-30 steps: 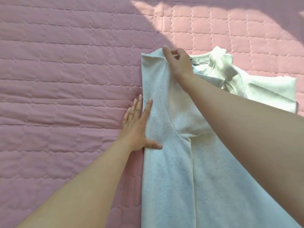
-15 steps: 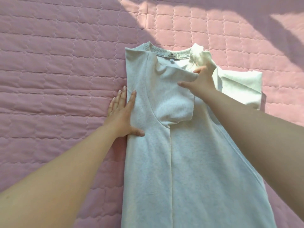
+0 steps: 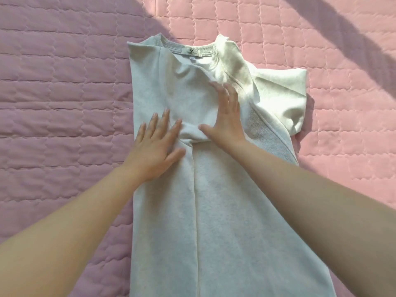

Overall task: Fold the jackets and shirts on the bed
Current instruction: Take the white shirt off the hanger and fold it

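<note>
**Pink quilt (image 3: 64, 99), one pale shirt (image 3: 225, 221), both hands flat on it**

Quilted bedding fills everything I can see, mauve in shade on the left and bright pink in sun on the right, with a dark band of shadow (image 3: 342, 37) slanting across the far right corner.

The shirt lies lengthwise in the middle of the quilt, neckline at the far end. A small label (image 3: 191, 52) shows inside the ribbed collar (image 3: 212, 48), but its print is too blurred to read. The left side is folded inward, leaving a long straight edge down the left and a fold line running down the centre. The left sleeve (image 3: 188, 97) is turned over onto the chest, its end bunched between the two hands. The right sleeve (image 3: 282, 97) sticks out to the right, rumpled and washed out by sun, so I can't make out its full shape.

The left hand (image 3: 156, 144) lies palm down on the folded panel, fingers straight and slightly spread. The right hand (image 3: 225, 123) lies flat on the turned-over sleeve, fingers close together and pointing away, thumb stretched left; its fingertips are smeared. Neither pinches any cloth.

The left forearm (image 3: 75, 221) and right forearm (image 3: 310, 200) run off the near edge, the right one hiding the shirt's near right side. The hem is cut off.
</note>
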